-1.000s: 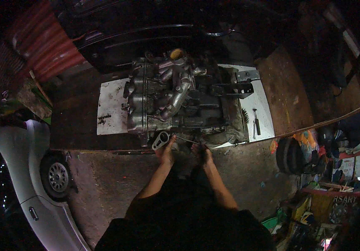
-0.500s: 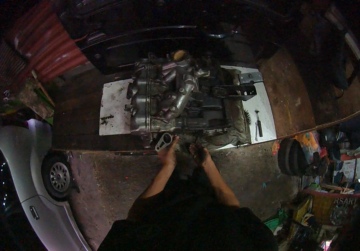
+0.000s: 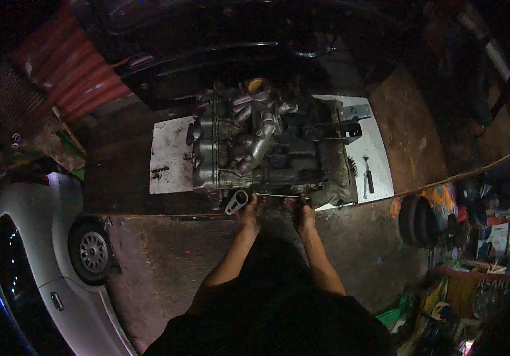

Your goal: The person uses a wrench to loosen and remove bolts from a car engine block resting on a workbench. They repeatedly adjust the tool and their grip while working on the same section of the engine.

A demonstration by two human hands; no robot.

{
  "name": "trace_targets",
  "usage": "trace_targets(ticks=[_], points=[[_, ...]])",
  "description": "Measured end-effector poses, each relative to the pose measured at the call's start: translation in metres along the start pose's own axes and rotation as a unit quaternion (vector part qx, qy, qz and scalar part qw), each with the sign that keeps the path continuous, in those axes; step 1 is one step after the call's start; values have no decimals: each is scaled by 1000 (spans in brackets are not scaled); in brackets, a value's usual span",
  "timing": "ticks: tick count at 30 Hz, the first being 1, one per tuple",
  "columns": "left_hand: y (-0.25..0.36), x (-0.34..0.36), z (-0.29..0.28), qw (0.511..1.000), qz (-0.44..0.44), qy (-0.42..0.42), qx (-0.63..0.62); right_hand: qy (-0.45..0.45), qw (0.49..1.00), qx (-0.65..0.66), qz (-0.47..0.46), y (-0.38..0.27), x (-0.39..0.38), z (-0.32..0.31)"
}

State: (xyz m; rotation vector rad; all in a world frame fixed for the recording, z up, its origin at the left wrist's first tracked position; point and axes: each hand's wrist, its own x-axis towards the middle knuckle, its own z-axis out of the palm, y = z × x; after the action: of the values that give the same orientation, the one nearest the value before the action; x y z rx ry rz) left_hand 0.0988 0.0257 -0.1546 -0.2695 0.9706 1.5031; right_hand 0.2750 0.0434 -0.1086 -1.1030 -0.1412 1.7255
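Observation:
A thin, straight metal rod (image 3: 277,195) runs level between my two hands along the near side of a dark metal engine (image 3: 261,148). My right hand (image 3: 305,216) is closed on its right end; whether there is a handle inside the fingers is hidden. At the left end, my left hand (image 3: 249,218) has its fingers pinched about the rod's tip. Just left of those fingers sits a grey metal piece (image 3: 236,202) with a round ring and a slotted arm, against the engine's near left corner.
The engine lies on white sheets (image 3: 171,155) on a wooden bench (image 3: 118,163). Small tools (image 3: 369,178) and a brush (image 3: 352,165) lie right of it. A silver car (image 3: 41,237) stands at left. Tyres (image 3: 416,221) and clutter fill the right.
The rod now shows stretched between my hands, where none was plain before. My right hand has shifted slightly right. The whole view has moved a little; engine and ringed piece look unmoved.

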Motion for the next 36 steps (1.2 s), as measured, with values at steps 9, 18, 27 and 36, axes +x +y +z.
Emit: trace_targets(ticks=[9,18,27,36], points=[[18,-55,26,955,33,-293,-33,-236,580,-589,-511,-34,-91,69],[16,-75,32,991,-74,-76,80,-5,877,-421,-232,-60,-105,50],[5,-79,57,987,84,-30,134,-97,955,-259,-109,39,65,-93],[-10,-41,34,992,70,-68,79,-144,979,86,115,46,59,-73]])
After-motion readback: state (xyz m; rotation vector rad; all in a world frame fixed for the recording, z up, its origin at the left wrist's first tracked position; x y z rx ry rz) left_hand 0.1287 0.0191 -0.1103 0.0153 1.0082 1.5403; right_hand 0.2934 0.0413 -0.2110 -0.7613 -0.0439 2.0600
